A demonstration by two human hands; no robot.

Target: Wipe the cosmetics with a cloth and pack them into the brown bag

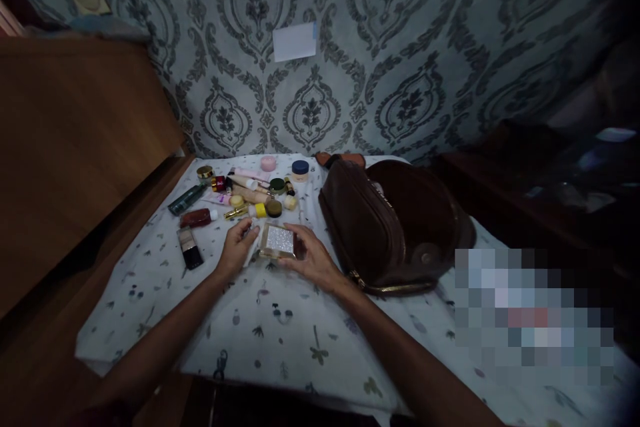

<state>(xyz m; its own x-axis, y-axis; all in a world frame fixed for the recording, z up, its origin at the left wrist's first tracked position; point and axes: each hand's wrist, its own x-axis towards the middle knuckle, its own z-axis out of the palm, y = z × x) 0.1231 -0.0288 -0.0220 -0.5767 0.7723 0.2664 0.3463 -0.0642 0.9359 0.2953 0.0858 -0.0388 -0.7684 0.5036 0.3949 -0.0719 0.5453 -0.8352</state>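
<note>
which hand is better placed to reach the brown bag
Probably the right hand: it is nearer the brown bag, though it holds the glittery case. The left hand is on the case's far side from the bag.

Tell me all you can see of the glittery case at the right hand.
The glittery case is squarish, its silvery sparkling face framed by a pale gold-toned, shiny border; the material is hard to tell. That face is turned toward the camera. The right hand grips it by its right side, over the patterned cloth. The left hand is close by its left side; whether it touches is unclear.
</note>
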